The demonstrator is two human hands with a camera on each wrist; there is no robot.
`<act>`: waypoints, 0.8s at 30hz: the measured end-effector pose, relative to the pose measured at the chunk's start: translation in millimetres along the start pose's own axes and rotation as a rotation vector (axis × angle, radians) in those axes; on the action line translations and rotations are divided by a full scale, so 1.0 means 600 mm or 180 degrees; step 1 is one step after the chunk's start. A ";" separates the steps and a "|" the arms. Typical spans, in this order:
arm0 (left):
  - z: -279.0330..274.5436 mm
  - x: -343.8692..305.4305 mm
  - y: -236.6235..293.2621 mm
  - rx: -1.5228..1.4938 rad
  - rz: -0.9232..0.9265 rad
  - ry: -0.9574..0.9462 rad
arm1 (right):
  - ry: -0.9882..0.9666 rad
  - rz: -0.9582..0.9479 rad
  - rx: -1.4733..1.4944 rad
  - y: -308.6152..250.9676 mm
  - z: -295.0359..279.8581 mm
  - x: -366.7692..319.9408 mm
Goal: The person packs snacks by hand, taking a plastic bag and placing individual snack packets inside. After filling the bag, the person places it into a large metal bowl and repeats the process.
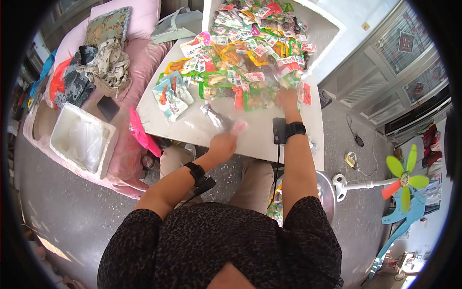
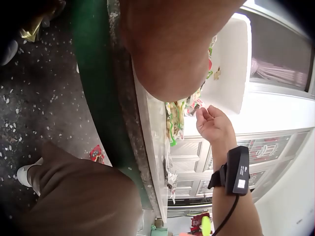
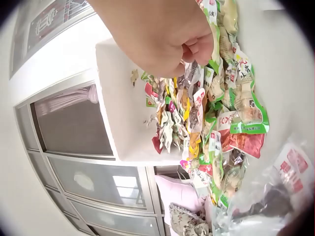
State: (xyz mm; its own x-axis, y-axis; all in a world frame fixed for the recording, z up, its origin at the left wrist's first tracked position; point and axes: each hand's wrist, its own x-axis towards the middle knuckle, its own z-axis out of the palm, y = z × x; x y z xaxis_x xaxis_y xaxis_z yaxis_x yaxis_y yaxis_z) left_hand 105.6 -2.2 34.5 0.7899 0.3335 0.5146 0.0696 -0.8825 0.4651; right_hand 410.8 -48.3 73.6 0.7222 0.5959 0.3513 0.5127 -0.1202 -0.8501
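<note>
My left hand [image 1: 223, 147] pinches the near end of a clear plastic bag [image 1: 217, 118] with something dark inside and a red-and-white label. In the right wrist view this bag [image 3: 263, 204] shows at lower right; in the left wrist view the left hand [image 2: 170, 64] hides its own fingers. My right hand [image 1: 288, 99] is over the right side of a heap of snack packets [image 1: 224, 77]. Its fingers [image 3: 199, 49] are curled, and a blurred see-through packet [image 1: 273, 67] extends from the fingertips. Green-edged packets [image 3: 248, 105] lie just below that hand.
A white foam box [image 1: 329, 29] lies open at the table's far end, packets spilling from it. A blue-white bag [image 1: 172, 96] lies at left on the table. Another foam box [image 1: 79, 139] sits on the pink bed. A metal basin [image 1: 327, 192] and a fan [image 1: 404, 179] stand right.
</note>
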 end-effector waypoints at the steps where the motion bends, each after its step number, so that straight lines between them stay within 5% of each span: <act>1: 0.002 -0.002 -0.003 -0.0018 0.0046 0.0026 | -0.0033 -0.0204 -0.0119 0.010 0.001 0.011; 5: 0.001 -0.003 -0.006 -0.0147 0.0098 0.0118 | -0.0125 -0.0519 -0.0187 0.020 0.009 0.042; 9: 0.000 -0.003 -0.007 -0.0142 0.0119 0.0080 | -0.0176 0.0702 0.0929 -0.024 0.034 0.031; 11: 0.003 -0.002 -0.007 -0.0147 0.0150 0.0099 | -0.0322 0.0533 0.0306 -0.030 0.032 0.023; 13: -0.002 0.000 -0.005 -0.0158 0.0151 0.0089 | -0.0583 -0.0423 -0.1478 -0.023 0.032 0.016; 18: -0.003 -0.001 -0.002 -0.0047 0.0095 0.0059 | -0.0291 0.0881 0.2299 0.006 0.070 -0.031; 24: 0.004 -0.001 -0.004 0.0113 -0.0006 -0.0201 | 0.0354 0.2362 0.3679 -0.106 0.061 -0.228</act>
State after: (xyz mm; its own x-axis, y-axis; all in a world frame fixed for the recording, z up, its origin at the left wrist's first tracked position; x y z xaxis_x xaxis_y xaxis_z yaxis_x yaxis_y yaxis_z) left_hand 106.5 -1.2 31.1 0.8265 0.3145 0.4668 0.0917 -0.8935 0.4397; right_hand 262.4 -93.1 65.2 0.7153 0.6100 -0.3410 -0.6399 0.3755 -0.6705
